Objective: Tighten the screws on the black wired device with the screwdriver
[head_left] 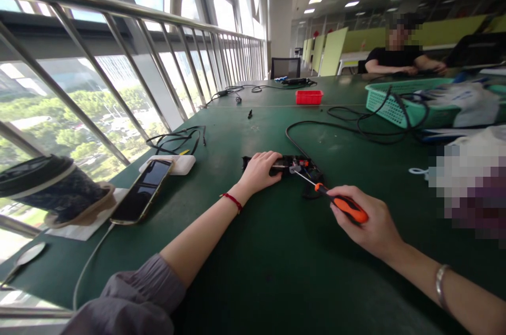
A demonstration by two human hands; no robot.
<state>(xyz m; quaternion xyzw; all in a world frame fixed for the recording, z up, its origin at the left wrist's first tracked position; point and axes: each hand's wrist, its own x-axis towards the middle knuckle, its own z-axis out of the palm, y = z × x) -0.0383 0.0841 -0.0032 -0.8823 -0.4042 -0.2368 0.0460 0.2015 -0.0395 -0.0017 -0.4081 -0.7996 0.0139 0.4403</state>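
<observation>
On the green table lies a black corded device (291, 162) with its casing opened, showing small parts and coloured wires inside. My left hand (261, 170) is closed over the device's left part, fingers wrapped across it. In my right hand (369, 221) is a screwdriver (348, 208) with an orange and black handle. The screwdriver's shaft slants up and left, and its tip meets or nearly meets a grey part (295, 169) in the middle of the device. A black cord (290, 133) runs from the device's far side toward the right.
Left of me stand a phone (143, 190) leaning on a white box (185, 164), a dark cup (59, 182) and black cables (177, 140). Farther back are a small red tray (309, 97) and a green basket (411, 108). A metal railing (158, 16) borders the left; another person (399, 58) sits opposite.
</observation>
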